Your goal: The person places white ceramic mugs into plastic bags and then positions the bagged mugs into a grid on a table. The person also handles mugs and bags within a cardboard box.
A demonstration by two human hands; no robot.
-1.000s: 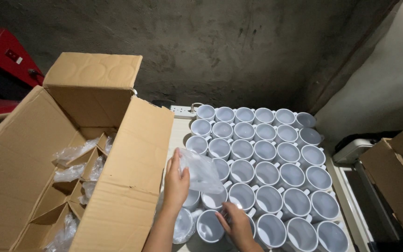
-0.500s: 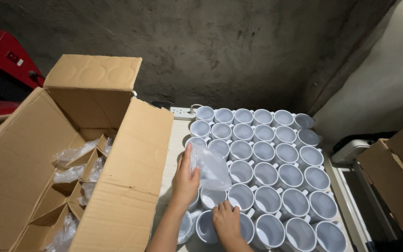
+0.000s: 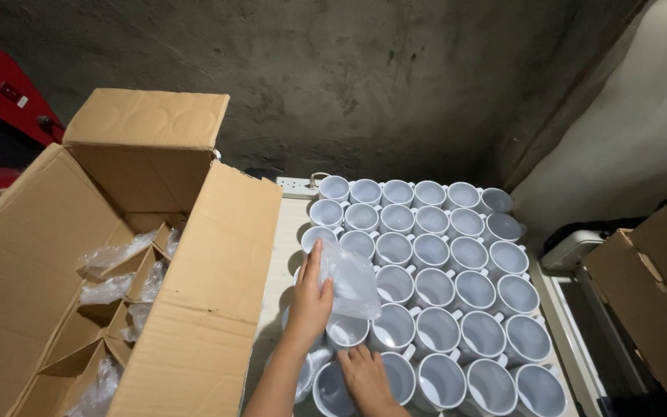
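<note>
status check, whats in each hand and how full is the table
Left hand gripping clear plastic bag above the mugs. Right hand resting on white mug, front row. Table packed with mugs; open cardboard box alongside left.

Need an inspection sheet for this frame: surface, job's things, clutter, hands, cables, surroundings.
Surface: pale table, mostly covered by mugs.
Job's things: white mugs in tight rows, mouths up; clear plastic bag over one at the near left.
Clutter: open cardboard box with dividers and loose bags at left.
Hands: left hand grips the bag; right hand rests on a front-row mug.
Cables: white power strip at the table's far edge.
Surroundings: bare concrete wall; cartons at right.
</note>
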